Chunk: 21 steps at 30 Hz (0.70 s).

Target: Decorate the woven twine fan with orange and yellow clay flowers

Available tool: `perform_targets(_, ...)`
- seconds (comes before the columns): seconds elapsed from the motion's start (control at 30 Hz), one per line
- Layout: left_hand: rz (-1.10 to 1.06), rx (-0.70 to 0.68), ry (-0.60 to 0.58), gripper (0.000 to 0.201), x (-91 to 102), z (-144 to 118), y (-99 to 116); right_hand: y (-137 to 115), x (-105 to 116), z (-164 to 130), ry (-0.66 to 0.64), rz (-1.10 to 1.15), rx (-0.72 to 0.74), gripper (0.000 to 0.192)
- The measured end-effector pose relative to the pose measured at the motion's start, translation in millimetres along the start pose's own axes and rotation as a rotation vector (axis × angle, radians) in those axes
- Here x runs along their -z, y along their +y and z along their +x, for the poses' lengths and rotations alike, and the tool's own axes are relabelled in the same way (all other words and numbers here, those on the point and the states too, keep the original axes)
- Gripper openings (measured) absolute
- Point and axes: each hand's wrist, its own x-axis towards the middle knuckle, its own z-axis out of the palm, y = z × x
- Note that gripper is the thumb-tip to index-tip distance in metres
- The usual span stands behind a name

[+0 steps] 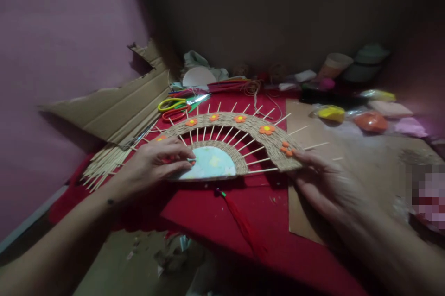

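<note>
A red cloth [222, 222] is spread over the work surface, its near edge falling away at 6 o'clock, where the widest bare stretch is found. At 9 o'clock it is hemmed in by a torn cardboard sheet [114, 108] leaned against the wall, and at 3 o'clock by a flat brown board [347, 157]. At the centre lies a woven half-round fan [243, 136], ribbed with thin sticks and dotted with orange flowers. Its left part is pressed down by the left hand [156, 161], fingers together and flat on the pale inner disc. Its right end is held by the right hand [325, 180], the fingers closed on the woven edge. Loose sticks [104, 164] are heaped at 9 o'clock. Scissors [179, 105] lie at 11 o'clock, just beyond the fan. A red tassel [243, 226] trails toward 6 o'clock. No writing can be read anywhere.
</note>
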Motion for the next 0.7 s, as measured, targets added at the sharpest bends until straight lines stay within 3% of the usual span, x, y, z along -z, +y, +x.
perform_targets(0.17, 0.077, -0.195, 0.058, 0.013, 1.7, 10, 3, 0, -2, 0, -0.014, 0.072, -0.008, 0.015)
perform_targets(0.33, -0.047, -0.319, 0.121, 0.011, 4.4, 49, 46, 1, -4, 3, 0.000, 0.094, -0.015, 0.016)
perform_targets(0.37, -0.082, -0.351, 0.161, 0.009, 0.4, 59, 58, 1, -4, 3, -0.017, 0.102, -0.012, 0.016)
perform_targets(0.5, -0.196, -0.396, 0.073, 0.008, -27.8, 100, 98, 2, -4, 2, -0.070, 0.108, -0.001, 0.015)
perform_targets(0.7, -0.165, -0.451, -0.048, 0.007, -55.9, 128, 120, 2, -5, 1, -0.098, 0.140, 0.025, 0.012)
